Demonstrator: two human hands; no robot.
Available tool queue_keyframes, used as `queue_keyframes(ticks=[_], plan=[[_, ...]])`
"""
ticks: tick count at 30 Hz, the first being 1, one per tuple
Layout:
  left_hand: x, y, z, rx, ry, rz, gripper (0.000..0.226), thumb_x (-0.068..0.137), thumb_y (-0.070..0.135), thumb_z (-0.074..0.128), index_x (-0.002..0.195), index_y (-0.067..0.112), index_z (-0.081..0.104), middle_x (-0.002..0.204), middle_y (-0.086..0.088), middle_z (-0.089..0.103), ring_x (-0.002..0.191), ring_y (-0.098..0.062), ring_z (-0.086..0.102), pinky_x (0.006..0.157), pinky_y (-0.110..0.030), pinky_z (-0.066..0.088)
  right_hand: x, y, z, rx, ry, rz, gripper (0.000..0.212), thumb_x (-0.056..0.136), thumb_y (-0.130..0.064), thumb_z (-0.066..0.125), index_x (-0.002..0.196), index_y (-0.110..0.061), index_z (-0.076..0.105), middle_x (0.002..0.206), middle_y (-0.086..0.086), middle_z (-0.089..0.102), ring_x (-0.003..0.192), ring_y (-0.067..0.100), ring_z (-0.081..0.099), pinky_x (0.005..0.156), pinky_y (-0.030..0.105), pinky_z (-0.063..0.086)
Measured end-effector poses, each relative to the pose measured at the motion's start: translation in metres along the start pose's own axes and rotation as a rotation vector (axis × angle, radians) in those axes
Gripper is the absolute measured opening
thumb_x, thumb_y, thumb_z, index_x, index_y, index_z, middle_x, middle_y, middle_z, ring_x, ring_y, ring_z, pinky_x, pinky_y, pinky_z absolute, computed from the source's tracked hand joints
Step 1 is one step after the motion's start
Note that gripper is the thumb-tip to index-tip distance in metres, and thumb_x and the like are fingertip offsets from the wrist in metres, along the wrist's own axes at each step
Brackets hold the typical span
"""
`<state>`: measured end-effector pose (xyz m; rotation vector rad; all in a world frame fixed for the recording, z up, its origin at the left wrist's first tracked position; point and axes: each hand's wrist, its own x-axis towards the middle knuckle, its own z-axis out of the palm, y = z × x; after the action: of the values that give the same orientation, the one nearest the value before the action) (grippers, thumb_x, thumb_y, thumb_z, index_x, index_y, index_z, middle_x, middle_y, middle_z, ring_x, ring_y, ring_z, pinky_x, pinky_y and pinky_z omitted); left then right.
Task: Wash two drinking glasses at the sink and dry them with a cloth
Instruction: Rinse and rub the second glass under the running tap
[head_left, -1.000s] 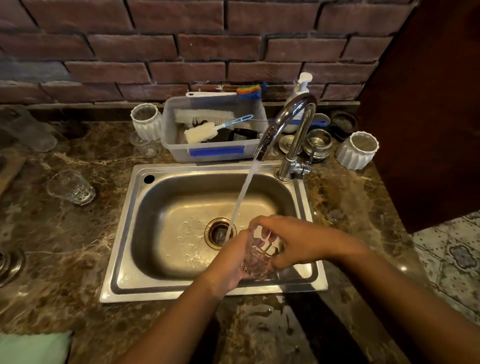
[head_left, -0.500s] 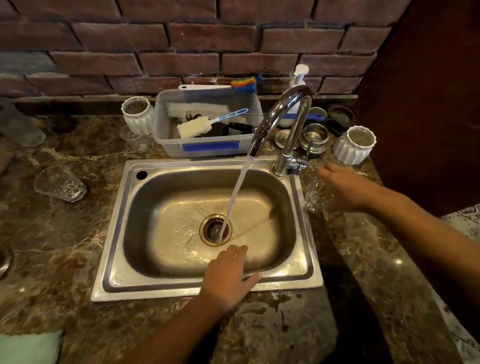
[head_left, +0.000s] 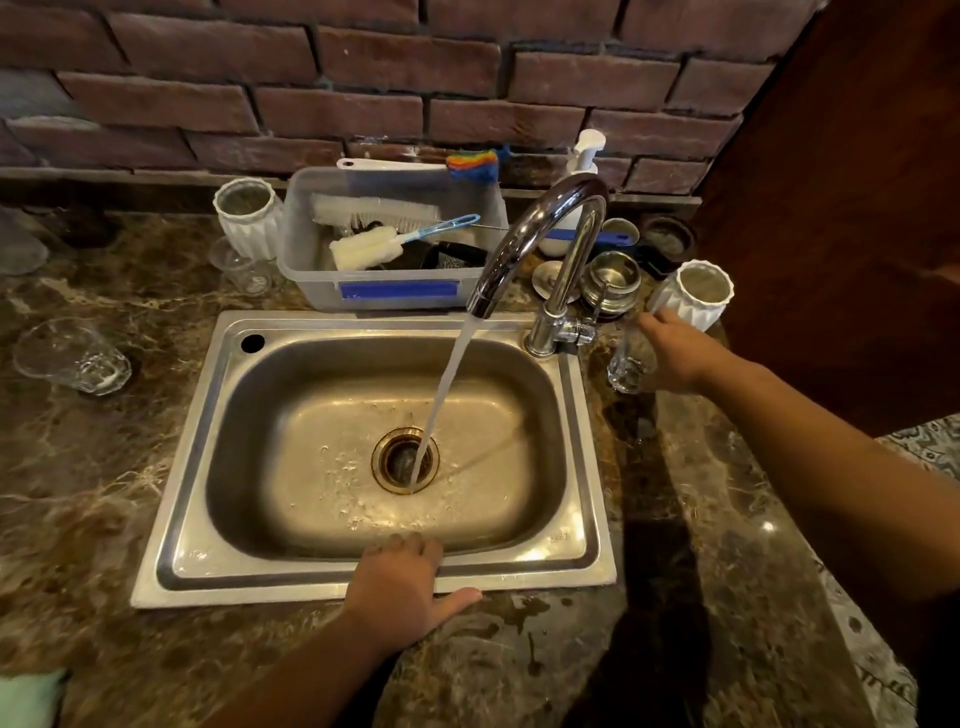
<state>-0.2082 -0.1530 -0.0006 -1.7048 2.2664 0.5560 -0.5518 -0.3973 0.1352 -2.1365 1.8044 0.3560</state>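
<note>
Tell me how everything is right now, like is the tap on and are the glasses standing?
Tap: on, running into the drain.
Sink: wet, drain open.
Right-side glass: upright on counter, right hand against it, grip unclear.
Left-side glass: lying on its side on counter.
Left hand: open, resting on sink's front rim.
Cloth: lying on counter.

Sink basin (head_left: 322, 415): open from above and left; water stream (head_left: 449, 379) slants across right-centre. Faucet spout (head_left: 540, 228) arches over far right. Plastic tub (head_left: 311, 275) walls off far rim. Far right counter crowded: drinking glass (head_left: 626, 366), fluted white cup (head_left: 693, 296), steel vessel (head_left: 610, 278). Left counter (head_left: 156, 441) open up to second glass (head_left: 72, 358).
</note>
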Motion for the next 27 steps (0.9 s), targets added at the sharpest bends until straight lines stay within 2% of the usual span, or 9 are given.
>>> queue_keyframes(ticks=[6, 12, 15, 17, 19, 22, 25, 27], plan=[[0.0, -0.002, 0.003, 0.023, 0.059, 0.014, 0.104, 0.074, 0.095, 0.003, 0.127, 0.023, 0.057, 0.121, -0.002, 0.064, 0.111, -0.024, 0.058, 0.09, -0.039, 0.045, 0.0, 0.0, 0.01, -0.006, 0.003, 0.033, 0.102, 0.071, -0.02, 0.087, 0.153, -0.013, 0.027, 0.147, 0.02, 0.038, 0.126, 0.041, 0.051, 0.1, 0.046, 0.05], [0.0, -0.001, -0.007, 0.002, -0.051, 0.0, 0.1, 0.077, 0.093, 0.011, 0.134, 0.022, 0.051, 0.134, -0.008, 0.059, 0.122, -0.029, 0.052, 0.1, -0.046, 0.039, -0.017, -0.01, 0.017, -0.049, 0.082, 0.082, 0.107, 0.075, -0.025, 0.085, 0.157, -0.013, 0.018, 0.158, 0.023, 0.026, 0.14, 0.043, 0.037, 0.111, 0.05, 0.043], [-0.014, -0.021, -0.01, -0.023, -0.037, -0.015, 0.095, 0.08, 0.091, 0.012, 0.132, 0.023, 0.052, 0.134, -0.009, 0.059, 0.122, -0.03, 0.052, 0.101, -0.048, 0.038, -0.041, -0.034, 0.023, -0.096, 0.218, 0.063, 0.101, 0.074, -0.026, 0.086, 0.153, -0.006, 0.027, 0.149, 0.026, 0.037, 0.133, 0.044, 0.042, 0.107, 0.052, 0.046], [-0.028, -0.045, -0.01, -0.013, -0.009, -0.029, 0.093, 0.08, 0.09, 0.011, 0.131, 0.024, 0.053, 0.132, -0.008, 0.06, 0.121, -0.029, 0.053, 0.101, -0.048, 0.038, -0.06, -0.058, 0.028, -0.156, 0.223, 0.047, 0.086, 0.076, -0.03, 0.083, 0.146, -0.005, 0.038, 0.139, 0.025, 0.047, 0.123, 0.041, 0.05, 0.099, 0.049, 0.051], [-0.042, -0.073, -0.012, 0.003, 0.036, -0.031, 0.093, 0.081, 0.09, 0.01, 0.128, 0.023, 0.055, 0.128, -0.008, 0.063, 0.117, -0.029, 0.055, 0.1, -0.047, 0.039, -0.078, -0.087, 0.032, -0.178, 0.126, 0.075, 0.063, 0.083, -0.039, 0.076, 0.135, -0.012, 0.05, 0.13, 0.017, 0.055, 0.112, 0.032, 0.057, 0.088, 0.041, 0.054], [-0.062, -0.114, -0.014, 0.009, 0.087, -0.019, 0.09, 0.084, 0.089, 0.013, 0.124, 0.022, 0.059, 0.124, -0.007, 0.064, 0.118, -0.03, 0.056, 0.106, -0.051, 0.033, -0.096, -0.143, 0.034, -0.218, -0.2, 0.044, 0.034, 0.091, -0.049, 0.063, 0.112, -0.022, 0.063, 0.108, 0.003, 0.065, 0.095, 0.019, 0.063, 0.083, 0.035, 0.057], [-0.081, -0.154, -0.013, 0.078, 0.133, -0.063, 0.095, 0.084, 0.089, 0.016, 0.136, 0.021, 0.057, 0.151, -0.014, 0.047, 0.146, -0.035, 0.034, 0.115, -0.069, 0.013, -0.105, -0.212, 0.032, -0.086, -0.403, -0.139, 0.022, 0.092, -0.047, 0.063, 0.087, -0.026, 0.061, 0.09, -0.006, 0.064, 0.082, 0.011, 0.061, 0.072, 0.031, 0.052], [-0.094, -0.18, -0.012, 0.061, 0.177, -0.103, 0.097, 0.082, 0.091, 0.021, 0.145, 0.023, 0.051, 0.164, -0.017, 0.028, 0.155, -0.036, 0.015, 0.115, -0.075, 0.004, -0.107, -0.263, 0.03, 0.096, -0.428, -0.32, 0.015, 0.092, -0.04, 0.066, 0.092, -0.025, 0.065, 0.092, -0.006, 0.066, 0.086, 0.012, 0.063, 0.077, 0.032, 0.052]])
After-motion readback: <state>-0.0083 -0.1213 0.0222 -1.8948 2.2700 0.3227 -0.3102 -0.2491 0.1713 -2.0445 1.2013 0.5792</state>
